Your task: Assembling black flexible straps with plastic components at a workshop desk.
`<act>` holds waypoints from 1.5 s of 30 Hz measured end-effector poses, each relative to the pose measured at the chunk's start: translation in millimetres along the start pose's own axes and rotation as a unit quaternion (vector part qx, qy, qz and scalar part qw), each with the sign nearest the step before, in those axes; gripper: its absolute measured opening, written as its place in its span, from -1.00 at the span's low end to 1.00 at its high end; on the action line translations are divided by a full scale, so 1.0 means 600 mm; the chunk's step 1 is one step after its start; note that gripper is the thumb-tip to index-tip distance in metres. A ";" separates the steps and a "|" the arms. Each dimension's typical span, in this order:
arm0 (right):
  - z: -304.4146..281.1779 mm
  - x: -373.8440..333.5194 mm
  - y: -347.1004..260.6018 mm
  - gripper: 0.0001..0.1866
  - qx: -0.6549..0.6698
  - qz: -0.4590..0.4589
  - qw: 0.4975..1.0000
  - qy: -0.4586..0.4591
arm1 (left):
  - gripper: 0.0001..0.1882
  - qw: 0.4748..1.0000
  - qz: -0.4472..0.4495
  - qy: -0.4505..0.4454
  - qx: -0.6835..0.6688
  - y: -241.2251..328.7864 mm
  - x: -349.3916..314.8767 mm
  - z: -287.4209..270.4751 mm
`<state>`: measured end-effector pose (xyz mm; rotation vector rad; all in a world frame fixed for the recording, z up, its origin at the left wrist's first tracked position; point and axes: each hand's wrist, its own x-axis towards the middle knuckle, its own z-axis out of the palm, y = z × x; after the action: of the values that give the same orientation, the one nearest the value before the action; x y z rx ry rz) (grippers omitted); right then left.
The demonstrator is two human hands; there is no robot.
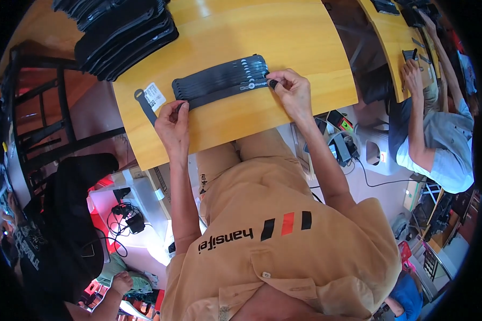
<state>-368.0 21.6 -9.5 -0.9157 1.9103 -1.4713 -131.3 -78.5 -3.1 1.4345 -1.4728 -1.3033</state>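
A row of overlapping black straps (214, 77) lies on the yellow wooden table, with pale printing near the right ends. The nearest black strap (219, 96) runs along the front of the row. My left hand (172, 120) pinches its left end between thumb and fingers. At the other end, my right hand (292, 93) is closed on the strap's tip, thumb and forefinger together. A strap end with a round hole (140, 94) sticks out beyond my left hand; whether it belongs to the same strap I cannot tell. Beside it lies a white printed label (154, 96).
Thick piles of black straps (126, 40) stand at the table's (300, 37) far left. A black metal rack (40, 112) is on the left. To the right, a co-worker (439, 144) sits at another table (388, 48). Cables and a black device (341, 148) are below the right edge.
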 end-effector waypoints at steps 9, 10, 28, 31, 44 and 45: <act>0.004 0.005 0.009 -0.81 0.034 0.044 0.998 0.014 | -0.92 0.999 -0.014 0.016 -0.035 0.006 -0.001 0.005; 0.004 0.006 0.008 -0.81 0.040 0.053 0.998 0.011 | -0.92 0.999 -0.016 0.017 -0.035 0.004 -0.001 0.004; 0.007 0.004 0.002 -0.84 0.101 0.081 0.991 0.014 | -0.92 0.999 -0.019 0.018 -0.048 0.007 0.003 0.003; 0.008 0.005 -0.005 -0.84 0.083 0.089 0.992 0.015 | -0.92 0.998 -0.022 0.020 -0.057 0.001 0.005 0.003; 0.006 0.005 0.000 -0.83 0.064 0.080 0.994 0.021 | -0.92 0.998 -0.020 0.016 -0.052 0.004 0.005 0.006; 0.006 0.005 0.002 -0.85 0.061 0.081 0.995 0.019 | -0.92 0.999 -0.017 0.015 -0.048 0.004 0.005 0.006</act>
<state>-367.0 17.4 -12.0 -0.6657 1.8506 -1.4989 -135.9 -80.9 -2.4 1.4156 -1.3548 -1.3491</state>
